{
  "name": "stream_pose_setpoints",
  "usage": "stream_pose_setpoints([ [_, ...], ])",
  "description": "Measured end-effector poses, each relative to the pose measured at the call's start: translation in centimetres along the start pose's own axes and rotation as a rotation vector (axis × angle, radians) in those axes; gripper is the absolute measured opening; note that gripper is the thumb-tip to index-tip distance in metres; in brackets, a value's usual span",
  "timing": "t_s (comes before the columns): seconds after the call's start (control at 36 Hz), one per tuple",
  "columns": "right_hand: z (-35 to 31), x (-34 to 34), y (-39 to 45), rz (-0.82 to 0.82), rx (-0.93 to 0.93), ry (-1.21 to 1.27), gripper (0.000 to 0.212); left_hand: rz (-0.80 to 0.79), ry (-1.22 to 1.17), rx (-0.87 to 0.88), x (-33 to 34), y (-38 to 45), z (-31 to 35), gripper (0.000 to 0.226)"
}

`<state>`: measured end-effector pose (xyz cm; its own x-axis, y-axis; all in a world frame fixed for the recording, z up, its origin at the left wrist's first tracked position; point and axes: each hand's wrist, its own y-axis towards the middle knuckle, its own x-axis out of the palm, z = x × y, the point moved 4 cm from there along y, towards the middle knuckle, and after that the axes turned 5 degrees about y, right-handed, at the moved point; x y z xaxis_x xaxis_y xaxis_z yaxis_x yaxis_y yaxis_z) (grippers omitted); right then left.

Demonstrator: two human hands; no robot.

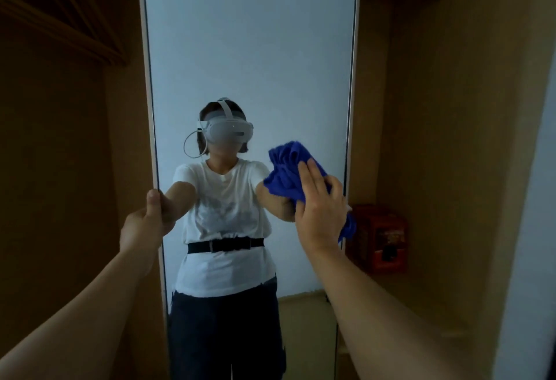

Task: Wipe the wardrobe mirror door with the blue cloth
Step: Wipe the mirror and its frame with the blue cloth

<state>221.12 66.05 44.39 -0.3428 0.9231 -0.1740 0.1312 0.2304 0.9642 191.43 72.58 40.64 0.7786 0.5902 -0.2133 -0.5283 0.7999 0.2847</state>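
Note:
The tall mirror door (249, 48) stands straight ahead in a white frame and reflects a person in a white shirt. My right hand (322, 208) presses a crumpled blue cloth (285, 169) flat against the glass near the mirror's right edge, at mid height. Its fingers lie mostly straight over the cloth, and a tail of cloth hangs below the palm. My left hand (144, 226) grips the mirror door's left edge, thumb on the front of the frame.
Wooden wardrobe walls flank the door on both sides. A slatted shelf or hanger rack (60, 18) sits at the upper left. An orange-red box (379, 238) stands on a ledge inside the wardrobe at the right.

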Motion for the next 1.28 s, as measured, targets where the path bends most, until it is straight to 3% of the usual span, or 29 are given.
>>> stream_pose_setpoints([
  [0.17,1.7,0.0,-0.6,-0.043,-0.02,-0.049,0.052,0.016,0.014,0.002,-0.1,-0.4,0.3,0.061],
  [0.42,3.3,-1.0,7.9,0.025,0.194,-0.176,0.053,0.004,-0.016,-0.02,-0.2,-0.8,0.5,0.058],
  [0.69,3.7,0.8,-0.6,-0.002,0.27,-0.129,0.054,0.032,-0.018,-0.077,-0.3,-1.1,0.5,0.067],
  [0.97,1.4,1.4,-5.0,-0.165,0.211,-0.103,0.062,0.072,-0.076,-0.076,-0.1,-1.7,1.0,0.061],
  [1.28,-2.4,1.6,0.9,-0.076,-0.088,-0.098,0.049,-0.004,-0.032,-0.142,-0.1,-1.5,-0.9,0.076],
])
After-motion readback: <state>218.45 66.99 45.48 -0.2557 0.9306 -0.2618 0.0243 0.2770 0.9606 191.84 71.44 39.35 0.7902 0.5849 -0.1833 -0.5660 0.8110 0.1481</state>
